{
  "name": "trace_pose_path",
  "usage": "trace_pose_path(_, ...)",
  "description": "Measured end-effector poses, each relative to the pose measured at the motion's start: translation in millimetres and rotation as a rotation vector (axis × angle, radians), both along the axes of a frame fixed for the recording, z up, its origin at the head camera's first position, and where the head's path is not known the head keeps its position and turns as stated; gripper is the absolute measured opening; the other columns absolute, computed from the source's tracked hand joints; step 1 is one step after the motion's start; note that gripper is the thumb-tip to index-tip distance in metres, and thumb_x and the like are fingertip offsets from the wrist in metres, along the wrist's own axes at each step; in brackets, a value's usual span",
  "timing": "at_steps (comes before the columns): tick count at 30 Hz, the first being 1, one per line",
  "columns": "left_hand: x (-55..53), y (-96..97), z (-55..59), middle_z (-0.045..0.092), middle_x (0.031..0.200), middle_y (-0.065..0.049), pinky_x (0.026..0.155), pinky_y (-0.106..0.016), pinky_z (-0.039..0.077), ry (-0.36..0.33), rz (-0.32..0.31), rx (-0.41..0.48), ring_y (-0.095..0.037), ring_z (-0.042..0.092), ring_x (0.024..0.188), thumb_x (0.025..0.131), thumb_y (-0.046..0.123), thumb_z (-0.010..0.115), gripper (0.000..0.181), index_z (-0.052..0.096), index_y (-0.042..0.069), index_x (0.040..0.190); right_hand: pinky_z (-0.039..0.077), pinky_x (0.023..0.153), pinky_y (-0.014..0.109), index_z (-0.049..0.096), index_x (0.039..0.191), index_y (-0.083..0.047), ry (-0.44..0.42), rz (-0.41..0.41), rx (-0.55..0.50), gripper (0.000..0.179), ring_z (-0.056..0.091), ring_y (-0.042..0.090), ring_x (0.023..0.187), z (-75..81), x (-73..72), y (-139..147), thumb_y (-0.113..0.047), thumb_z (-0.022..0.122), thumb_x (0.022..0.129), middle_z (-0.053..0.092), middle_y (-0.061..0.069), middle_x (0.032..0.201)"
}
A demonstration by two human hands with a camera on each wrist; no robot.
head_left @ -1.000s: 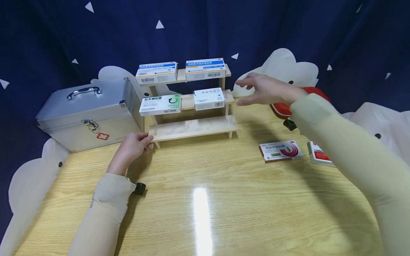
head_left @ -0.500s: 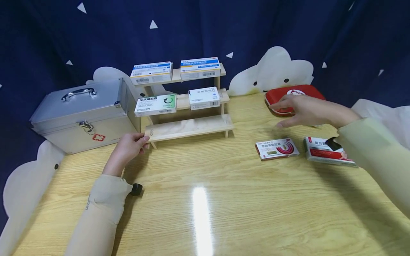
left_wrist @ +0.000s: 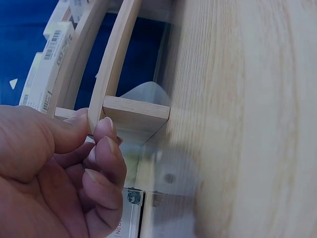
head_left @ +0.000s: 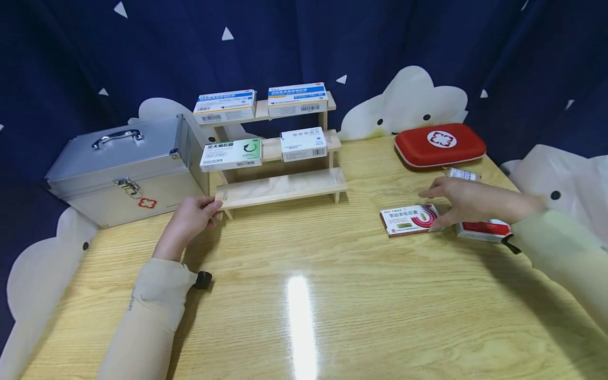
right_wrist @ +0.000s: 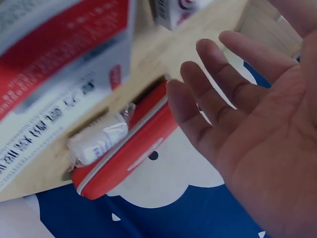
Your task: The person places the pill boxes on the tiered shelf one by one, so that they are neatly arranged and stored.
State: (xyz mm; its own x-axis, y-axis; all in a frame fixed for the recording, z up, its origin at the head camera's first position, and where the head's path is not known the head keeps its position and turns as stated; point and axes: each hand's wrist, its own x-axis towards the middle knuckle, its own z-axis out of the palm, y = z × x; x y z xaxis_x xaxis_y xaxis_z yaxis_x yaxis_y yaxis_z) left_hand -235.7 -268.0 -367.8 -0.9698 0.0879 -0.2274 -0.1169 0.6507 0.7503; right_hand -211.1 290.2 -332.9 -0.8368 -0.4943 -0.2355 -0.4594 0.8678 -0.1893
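Left hand (head_left: 192, 219): thumb and forefinger pinch the left end of the lowest board on a three-tier wooden rack (head_left: 285, 188); remaining fingers curled in, per left wrist view. Rack stands on the tabletop (head_left: 242, 316).

Right hand (head_left: 467, 200): fingers extended with gaps between them, thumb apart, nothing gripped. It's over the right side of the tabletop. In head view the thumb overlaps the right end of a flat white capsule box with pink arcs (head_left: 406, 220); can't tell whether it touches. That box lies flat, right of the rack.

Red-and-white medicine box (head_left: 483, 230) lies just right of the capsule box, partly hidden by the hand.

Behind the hand: plastic-wrapped white roll (head_left: 464, 174), just in front of a red zippered first-aid case (head_left: 442, 146) with a white round emblem.

Rack load: two blue-and-white medicine boxes (head_left: 297, 100) side by side on the top tier; middle tier has a green-and-white capsule box (head_left: 231, 154) at left, white tablet box (head_left: 304, 144) at right.

Silver metal medical case (head_left: 123, 171), lid down, left of the rack. Navy curtain (head_left: 285, 42) behind everything.
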Motion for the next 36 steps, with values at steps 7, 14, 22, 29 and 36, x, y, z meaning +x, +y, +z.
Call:
trace_pose_path(7,0.5,-0.5,-0.4,0.061,0.103,-0.022,0.073,-0.036,0.05,0.016,-0.005,-0.002,-0.026,0.056,0.082,0.108,0.022,0.044,0.039,0.055,-0.009,0.129,0.049,0.085,0.047,0.064,0.128,-0.001,0.062,0.059,0.012,0.074,0.056,0.025,0.096,-15.8,2.7,-2.9,-0.035,0.091,0.069,0.06,0.012,0.112)
trace_pose_path(14,-0.2,-2.2,-1.9,0.062,0.102,-0.021,0.07,-0.035,0.049,0.025,-0.007,-0.004,-0.027,0.056,0.081,0.108,0.023,0.044,0.039,0.055,-0.009,0.129,0.05,0.085,0.046,0.066,0.127,-0.003,0.078,0.061,0.009,0.068,0.056,0.022,0.093,-24.8,1.5,-8.4,-0.026,0.093,0.068,0.06,0.01,0.108)
trace_pose_path(22,-0.3,-1.5,-0.3,0.063,0.102,-0.021,0.07,-0.036,0.048,0.021,-0.007,-0.013,-0.027,0.056,0.08,0.108,0.024,0.045,0.04,0.054,-0.008,0.131,0.049,0.076,0.036,0.069,0.119,-0.007,0.123,0.101,-0.054,0.056,0.052,0.015,0.083,-23.3,1.7,-17.2,-0.024,0.09,0.07,0.057,0.002,0.098)
trace_pose_path(29,0.0,0.0,0.6,0.062,0.102,-0.02,0.072,-0.037,0.047,0.007,-0.003,-0.005,-0.024,0.055,0.078,0.108,0.024,0.045,0.039,0.054,-0.006,0.131,0.051,0.077,0.035,0.067,0.126,-0.006,0.131,0.101,-0.112,0.058,0.055,0.016,0.086,-3.1,-2.1,-48.6,-0.024,0.088,0.074,0.058,0.004,0.106)
trace_pose_path(36,-0.1,-0.9,0.3,0.062,0.102,-0.02,0.072,-0.037,0.048,0.003,-0.001,0.0,-0.024,0.055,0.079,0.108,0.023,0.044,0.039,0.055,-0.007,0.13,0.047,0.073,0.034,0.064,0.13,-0.005,0.176,0.153,-0.215,0.06,0.055,0.022,0.089,11.9,-12.4,-101.7,-0.022,0.085,0.076,0.059,0.008,0.11)
